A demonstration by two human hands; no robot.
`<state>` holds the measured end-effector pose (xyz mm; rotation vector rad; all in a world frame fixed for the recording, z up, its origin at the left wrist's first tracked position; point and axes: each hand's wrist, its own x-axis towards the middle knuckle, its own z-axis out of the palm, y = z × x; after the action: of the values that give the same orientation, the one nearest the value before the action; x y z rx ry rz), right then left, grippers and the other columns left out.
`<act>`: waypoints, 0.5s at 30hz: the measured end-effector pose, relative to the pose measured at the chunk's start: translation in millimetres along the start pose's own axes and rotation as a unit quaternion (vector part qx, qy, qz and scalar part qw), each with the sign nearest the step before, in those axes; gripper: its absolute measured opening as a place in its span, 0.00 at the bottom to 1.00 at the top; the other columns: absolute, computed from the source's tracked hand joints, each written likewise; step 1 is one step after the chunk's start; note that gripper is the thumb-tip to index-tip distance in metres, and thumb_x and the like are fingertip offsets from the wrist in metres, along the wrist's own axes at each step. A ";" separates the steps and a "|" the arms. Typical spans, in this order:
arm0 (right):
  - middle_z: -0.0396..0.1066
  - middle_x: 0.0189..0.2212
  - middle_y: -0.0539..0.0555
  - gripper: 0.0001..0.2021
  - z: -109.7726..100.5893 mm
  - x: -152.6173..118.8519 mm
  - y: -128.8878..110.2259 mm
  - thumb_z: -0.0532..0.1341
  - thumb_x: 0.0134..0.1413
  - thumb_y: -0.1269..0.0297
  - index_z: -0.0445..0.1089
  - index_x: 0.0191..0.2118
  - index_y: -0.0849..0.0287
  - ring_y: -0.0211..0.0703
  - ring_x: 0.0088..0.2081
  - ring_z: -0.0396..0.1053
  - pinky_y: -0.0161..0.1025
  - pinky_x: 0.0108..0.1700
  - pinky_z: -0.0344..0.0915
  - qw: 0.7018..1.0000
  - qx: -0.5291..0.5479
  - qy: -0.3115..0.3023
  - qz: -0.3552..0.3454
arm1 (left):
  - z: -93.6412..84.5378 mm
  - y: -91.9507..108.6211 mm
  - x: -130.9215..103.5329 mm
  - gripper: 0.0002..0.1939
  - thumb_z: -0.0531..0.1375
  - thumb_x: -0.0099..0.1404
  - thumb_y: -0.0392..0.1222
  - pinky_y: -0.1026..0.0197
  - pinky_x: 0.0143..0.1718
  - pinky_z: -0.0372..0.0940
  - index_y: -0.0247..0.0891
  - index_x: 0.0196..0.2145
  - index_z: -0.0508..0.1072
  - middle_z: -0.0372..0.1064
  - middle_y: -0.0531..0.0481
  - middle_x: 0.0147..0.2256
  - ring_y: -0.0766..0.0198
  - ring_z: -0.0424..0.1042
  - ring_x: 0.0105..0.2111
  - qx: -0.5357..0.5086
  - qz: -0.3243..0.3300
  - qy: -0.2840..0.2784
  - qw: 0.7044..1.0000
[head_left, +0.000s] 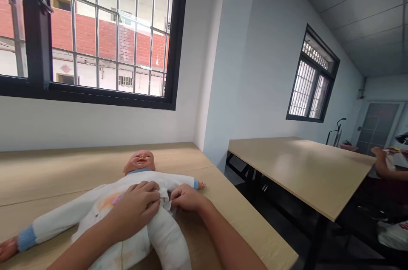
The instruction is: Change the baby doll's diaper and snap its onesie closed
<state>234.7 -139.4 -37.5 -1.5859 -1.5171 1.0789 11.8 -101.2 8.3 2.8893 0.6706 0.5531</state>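
Here, both hands (140, 206) (185, 197) at doll (172, 238), table edge (242, 199) rightward, floor gap (274, 211) beyond

The doll (103, 200) runs off the bottom edge at its legs; the left hand (140, 206) hides some of its tummy; the white bit (167, 205) by the right hand (187, 198) is too small to tell; the big window (111, 32) and a blurry person (385, 168) get cut off.

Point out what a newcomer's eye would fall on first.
Probably the doll, lying face up on the near table in white clothes with blue cuffs, the left hand and right hand at its waist. Next, perhaps, the big barred window at upper left, with red brickwork beyond it.
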 end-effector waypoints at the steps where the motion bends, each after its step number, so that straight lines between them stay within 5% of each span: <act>1: 0.63 0.14 0.42 0.09 -0.6 1.4 0.5 0.66 0.46 0.75 0.69 0.20 0.60 0.32 0.17 0.59 0.31 0.24 0.56 1.000 0.010 0.011 0.013 | 0.2 -0.9 0.1 0.19 0.47 0.73 0.40 0.47 0.53 0.61 0.40 0.30 0.74 0.74 0.47 0.47 0.54 0.71 0.47 -0.001 0.001 -0.003 1.000; 7: 0.65 0.14 0.46 0.18 -10.9 4.6 8.9 0.60 0.60 0.68 0.64 0.19 0.59 0.33 0.15 0.58 0.33 0.20 0.53 0.994 0.030 0.096 0.052 | 3.9 -5.4 -0.4 0.14 0.50 0.68 0.37 0.48 0.53 0.60 0.39 0.28 0.72 0.74 0.49 0.46 0.54 0.70 0.47 -0.003 0.008 -0.007 1.000; 15: 0.63 0.15 0.44 0.05 -11.0 -3.1 9.0 0.70 0.52 0.67 0.76 0.29 0.60 0.35 0.20 0.60 0.33 0.25 0.54 0.991 -0.039 0.126 0.014 | 4.5 -6.7 -1.8 0.13 0.51 0.71 0.40 0.48 0.55 0.60 0.42 0.37 0.76 0.75 0.48 0.47 0.52 0.71 0.48 -0.029 0.002 0.004 1.000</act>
<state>248.6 -142.5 -40.6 -1.7297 -1.3848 0.8057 9.2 -96.2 2.2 2.8364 0.6374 0.5754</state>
